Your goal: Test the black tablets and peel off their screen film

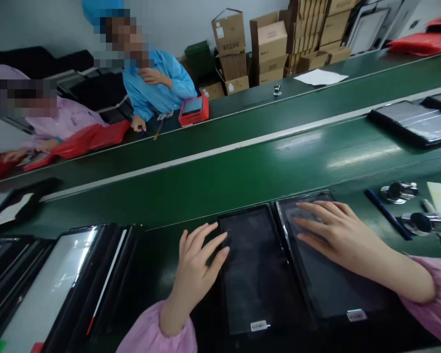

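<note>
Two black tablets lie side by side on the green bench in front of me. My left hand (196, 267) rests with fingers spread at the left edge of the left tablet (255, 274), fingertips touching its screen. My right hand (338, 230) lies flat, fingers stretched out, on the upper part of the right tablet (330, 284). Each tablet carries a small white label near its near edge. Neither hand holds anything.
A stack of tablets (59, 279) leans at my left. Two metal cylinders (399, 191) and a blue pen (387, 214) lie at right. Beyond runs a green conveyor (242, 171) with more tablets (415, 122). Two people sit across it; cardboard boxes (268, 46) stand behind.
</note>
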Tool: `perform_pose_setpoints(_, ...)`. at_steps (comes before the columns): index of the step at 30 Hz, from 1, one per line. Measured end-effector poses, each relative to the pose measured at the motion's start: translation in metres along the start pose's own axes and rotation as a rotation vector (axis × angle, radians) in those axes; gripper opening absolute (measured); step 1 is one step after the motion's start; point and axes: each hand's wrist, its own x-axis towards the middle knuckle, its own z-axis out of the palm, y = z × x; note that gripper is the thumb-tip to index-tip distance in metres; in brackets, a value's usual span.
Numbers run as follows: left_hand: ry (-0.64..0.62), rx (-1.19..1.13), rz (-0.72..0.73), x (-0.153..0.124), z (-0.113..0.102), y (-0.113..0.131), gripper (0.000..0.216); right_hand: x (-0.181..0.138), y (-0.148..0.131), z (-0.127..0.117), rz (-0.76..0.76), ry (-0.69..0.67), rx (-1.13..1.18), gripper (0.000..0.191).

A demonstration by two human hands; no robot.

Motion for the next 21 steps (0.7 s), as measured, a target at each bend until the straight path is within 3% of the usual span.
perform_pose_setpoints(8,-0.042,0.1,0.029,0.025,0.024,-0.009,0.042,0.01,0.017,0.034,0.011,-0.066,-0.056,0.034)
perform_pose_setpoints(15,-0.095,0.053,-0.041,0.017,0.023,-0.01,0.031,0.004,0.024,0.035,0.033,-0.131,0.032,0.033)
perform_pose_setpoints(21,-0.069,-0.008,-0.069,0.019,0.027,-0.011,0.029,0.006,0.023,0.038,0.058,-0.168,0.052,0.038)
